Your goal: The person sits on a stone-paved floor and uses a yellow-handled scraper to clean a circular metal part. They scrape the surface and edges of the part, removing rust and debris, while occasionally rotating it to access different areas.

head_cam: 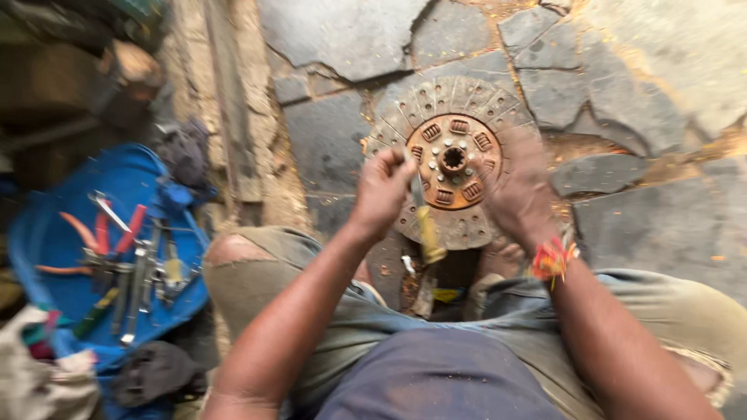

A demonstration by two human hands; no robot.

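Observation:
A round rusty clutch disc with a splined centre hub stands tilted on the stone floor between my feet. My left hand is closed around a screwdriver with a yellowish handle, its shaft against the lower left of the disc. My right hand, blurred by motion, lies over the disc's right side; whether it grips the rim is unclear. A red and orange thread band sits on my right wrist.
A blue open tool bag lies at the left with pliers, spanners and other hand tools. Cracked grey stone slabs cover the floor. My knees in torn grey trousers frame the disc. A light rag lies at the bottom left.

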